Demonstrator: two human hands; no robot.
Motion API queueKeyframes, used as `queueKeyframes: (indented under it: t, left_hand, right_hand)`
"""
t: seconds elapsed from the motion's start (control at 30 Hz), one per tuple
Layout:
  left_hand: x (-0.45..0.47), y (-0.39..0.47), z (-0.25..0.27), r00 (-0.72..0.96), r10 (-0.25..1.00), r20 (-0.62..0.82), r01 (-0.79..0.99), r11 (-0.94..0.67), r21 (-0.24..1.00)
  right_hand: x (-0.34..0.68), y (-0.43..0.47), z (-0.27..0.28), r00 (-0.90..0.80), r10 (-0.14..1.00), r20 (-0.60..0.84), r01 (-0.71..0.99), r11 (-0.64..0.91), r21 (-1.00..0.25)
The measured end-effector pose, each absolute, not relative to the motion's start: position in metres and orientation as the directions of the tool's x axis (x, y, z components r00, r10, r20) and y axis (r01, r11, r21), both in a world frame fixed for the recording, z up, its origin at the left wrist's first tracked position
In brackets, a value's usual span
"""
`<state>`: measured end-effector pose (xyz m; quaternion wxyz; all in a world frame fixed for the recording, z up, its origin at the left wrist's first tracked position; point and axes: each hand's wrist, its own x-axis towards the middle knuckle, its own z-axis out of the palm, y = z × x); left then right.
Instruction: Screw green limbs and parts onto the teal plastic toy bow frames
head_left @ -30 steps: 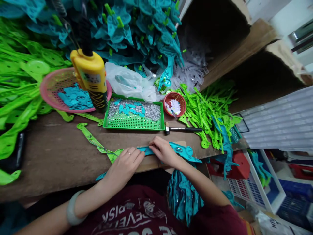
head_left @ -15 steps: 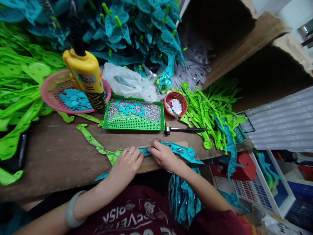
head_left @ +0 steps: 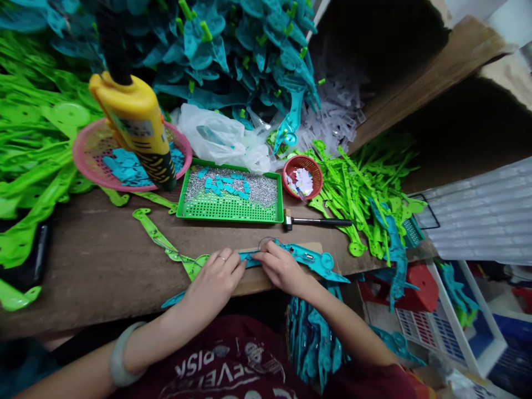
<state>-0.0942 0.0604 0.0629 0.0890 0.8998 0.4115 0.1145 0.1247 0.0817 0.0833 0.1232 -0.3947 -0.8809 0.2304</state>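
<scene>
A long teal plastic part [head_left: 318, 261] lies on a piece of cardboard at the table's front edge. My left hand [head_left: 218, 275], with a ring, is closed over its left section. On its middle, my right hand [head_left: 285, 270] has its fingers pinched together. A thin dark wire [head_left: 265, 239] loops up beside those fingertips, which mostly hide what they hold. Joined or touching at the left is a green plastic arm [head_left: 160, 237], with wire along it. A small metallic piece [head_left: 308, 256] sits in the teal part's right section.
A yellow power screwdriver [head_left: 135, 124] hangs by a pink basket [head_left: 89, 177] of teal pieces. Behind my hands are a green tray [head_left: 224, 211] of small metal bits, a hammer [head_left: 320, 221] and a red basket [head_left: 318, 185]. Green parts [head_left: 357, 199] are heaped at right.
The hanging screwdriver has swung slightly left and tilted. The wire loop beside my right fingertips stands a little wider. Both hands stay nearly in place, and the view has shifted slightly.
</scene>
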Motion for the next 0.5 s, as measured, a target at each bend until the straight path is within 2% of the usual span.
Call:
queueKeyframes:
  t: [0.1, 0.17, 0.37, 0.5]
  left_hand:
    - [-0.0947, 0.0608, 0.0629, 0.639, 0.757, 0.136, 0.713, -0.649, 0.265]
    - [-0.0948, 0.0609, 0.0628, 0.642, 0.755, 0.135, 0.708, -0.651, 0.274]
    - [-0.0945, 0.0612, 0.0632, 0.640, 0.761, 0.106, 0.714, -0.640, 0.285]
    - [-0.0944, 0.0613, 0.0622, 0.639, 0.760, 0.120, 0.711, -0.643, 0.285]
  right_hand:
    - [0.1230, 0.0815, 0.0875, -0.640, 0.768, 0.023, 0.612, 0.527, -0.589]
    - [0.1225, 0.0820, 0.0889, -0.633, 0.774, 0.018, 0.620, 0.521, -0.587]
    - [0.1200, 0.0864, 0.0886, -0.625, 0.779, -0.040, 0.751, 0.587, -0.304]
    - [0.1170, 0.0896, 0.0900, -0.639, 0.765, -0.077, 0.757, 0.608, -0.237]
